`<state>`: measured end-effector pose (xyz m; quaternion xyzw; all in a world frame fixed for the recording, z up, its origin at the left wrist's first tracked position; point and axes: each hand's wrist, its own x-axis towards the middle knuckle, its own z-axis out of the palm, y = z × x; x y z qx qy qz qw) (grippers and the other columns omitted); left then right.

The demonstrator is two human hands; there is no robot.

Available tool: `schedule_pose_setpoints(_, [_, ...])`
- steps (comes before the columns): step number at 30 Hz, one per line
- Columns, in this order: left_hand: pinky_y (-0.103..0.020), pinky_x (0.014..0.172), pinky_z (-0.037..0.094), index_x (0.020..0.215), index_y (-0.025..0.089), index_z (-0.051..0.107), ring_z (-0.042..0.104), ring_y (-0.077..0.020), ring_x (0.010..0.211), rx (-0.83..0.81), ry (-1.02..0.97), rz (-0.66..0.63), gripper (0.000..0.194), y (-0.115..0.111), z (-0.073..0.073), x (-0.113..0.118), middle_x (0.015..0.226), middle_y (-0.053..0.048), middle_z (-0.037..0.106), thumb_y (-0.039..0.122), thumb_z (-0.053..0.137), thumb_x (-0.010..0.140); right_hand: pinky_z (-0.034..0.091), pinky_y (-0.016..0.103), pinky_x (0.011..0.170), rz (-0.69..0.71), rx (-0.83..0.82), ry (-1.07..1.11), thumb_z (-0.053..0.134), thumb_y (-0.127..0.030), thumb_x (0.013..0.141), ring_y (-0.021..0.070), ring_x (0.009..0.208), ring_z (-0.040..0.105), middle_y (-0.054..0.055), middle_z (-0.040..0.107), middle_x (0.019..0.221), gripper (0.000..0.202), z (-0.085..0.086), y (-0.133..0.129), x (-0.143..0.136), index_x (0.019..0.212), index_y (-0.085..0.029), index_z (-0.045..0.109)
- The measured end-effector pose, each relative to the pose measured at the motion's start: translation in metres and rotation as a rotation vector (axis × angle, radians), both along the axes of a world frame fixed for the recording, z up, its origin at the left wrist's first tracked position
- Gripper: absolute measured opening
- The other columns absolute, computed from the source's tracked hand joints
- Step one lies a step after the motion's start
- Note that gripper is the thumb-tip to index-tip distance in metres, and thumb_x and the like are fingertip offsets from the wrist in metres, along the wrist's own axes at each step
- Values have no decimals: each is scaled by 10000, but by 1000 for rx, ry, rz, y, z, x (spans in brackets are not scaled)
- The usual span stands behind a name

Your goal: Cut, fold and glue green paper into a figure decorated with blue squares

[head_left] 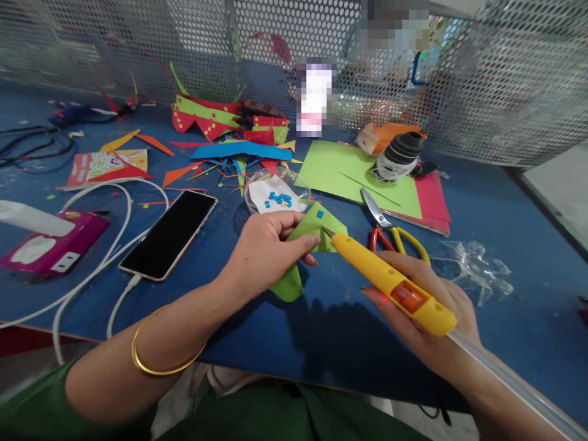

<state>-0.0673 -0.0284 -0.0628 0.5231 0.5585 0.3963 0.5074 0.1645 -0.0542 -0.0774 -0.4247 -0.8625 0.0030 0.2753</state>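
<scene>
Between the thumb and fingers of my left hand [271,245] is a folded piece of lime-green paper [288,285]. One small blue paper square [320,214] lies on its upper face. My right hand [432,300] is wrapped round a yellow hot glue gun [381,269], with a clear glue stick [505,373] running out of its back end. The gun's metal nozzle points at the green paper beside my left thumb; whether it touches I cannot tell. Just behind the paper sits a clear round dish [303,180] holding white paper and several blue squares [279,199].
Scissors [379,214] lie beyond my right hand, near green sheets [321,162] and a spool of white thread [397,159]. At left are a phone [169,236] on a white cable and a purple power socket [50,245]. Paper masks [206,116] and scraps line the back.
</scene>
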Motion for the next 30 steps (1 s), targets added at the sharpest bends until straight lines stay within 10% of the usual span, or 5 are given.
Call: schedule_pose_setpoints(30, [-175,486,477,891,155,744,687,-117,553,-17,-79,-1,113,1,-1,0,600,24,702,188,688,800,516,230,525,-2,-9,153,597,-396,944,140,563,685,-11,753,853,246,-2,0,1,1147,-259,565])
